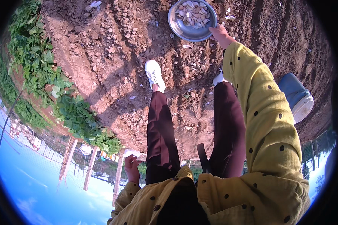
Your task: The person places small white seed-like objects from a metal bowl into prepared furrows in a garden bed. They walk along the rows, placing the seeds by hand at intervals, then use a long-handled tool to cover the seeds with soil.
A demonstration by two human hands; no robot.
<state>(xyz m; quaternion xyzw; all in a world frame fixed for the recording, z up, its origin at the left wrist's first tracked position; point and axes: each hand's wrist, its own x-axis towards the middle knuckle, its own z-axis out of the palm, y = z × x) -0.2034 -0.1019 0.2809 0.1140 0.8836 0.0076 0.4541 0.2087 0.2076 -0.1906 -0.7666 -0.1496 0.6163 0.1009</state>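
My right hand grips the near right rim of a round metal bowl, its arm stretched forward in a yellow dotted sleeve. Pale, pinkish cloves that look like garlic fill the far part of the bowl, and its bare bottom shows at the near side. The bowl is at the top of the view, over or on the furrowed soil. My left hand hangs at the lower left beside my leg, fingers loosely bent, with nothing seen in it.
Rough, cloddy soil with furrows and scattered pale husks lies around my white shoes. A blue bucket with a whitish end lies on its side at the right. Leafy green plants border the soil at the left, near posts and wire mesh.
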